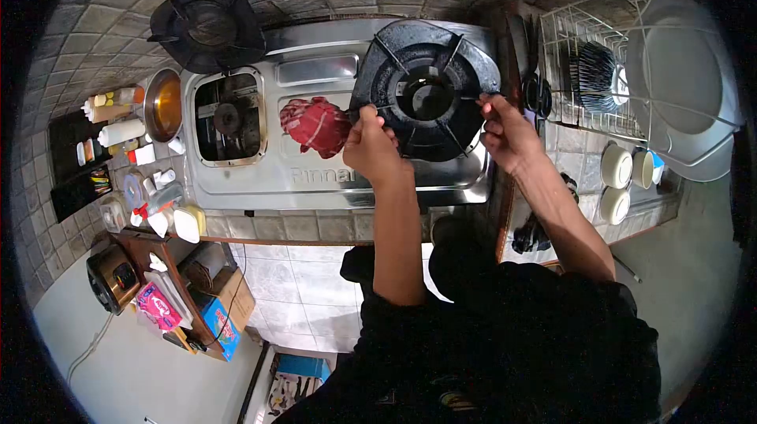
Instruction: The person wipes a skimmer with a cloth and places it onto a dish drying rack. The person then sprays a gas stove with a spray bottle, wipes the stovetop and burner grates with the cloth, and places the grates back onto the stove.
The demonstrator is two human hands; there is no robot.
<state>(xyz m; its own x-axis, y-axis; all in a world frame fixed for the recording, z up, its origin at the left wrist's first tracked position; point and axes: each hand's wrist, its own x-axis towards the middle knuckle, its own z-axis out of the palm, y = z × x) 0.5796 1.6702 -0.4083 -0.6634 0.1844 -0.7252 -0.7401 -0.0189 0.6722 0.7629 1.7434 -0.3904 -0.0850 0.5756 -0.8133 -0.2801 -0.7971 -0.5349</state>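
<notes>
Between my two hands is a black stove grate (479, 69) with a round drip pan, over the right side of a steel gas stove (315, 180). My left hand (374, 144) pinches its left edge, and my right hand (509, 132) grips its right edge. Just left of my left hand, a crumpled red checked cloth (315, 126) lies on the stove top. At the stove's left side, the other burner well (229, 117) is uncovered. A second black grate (209, 26) leans at the back left, against the tiled wall. The grate hides whatever lies beneath it.
A white wire dish rack (583, 69) with plates stands at the right, with cups (617, 168) in front of it. Left of the stove are a metal bowl (165, 105) and several bottles (122, 132). Lower left, a shelf (177, 282) holds boxes and packets.
</notes>
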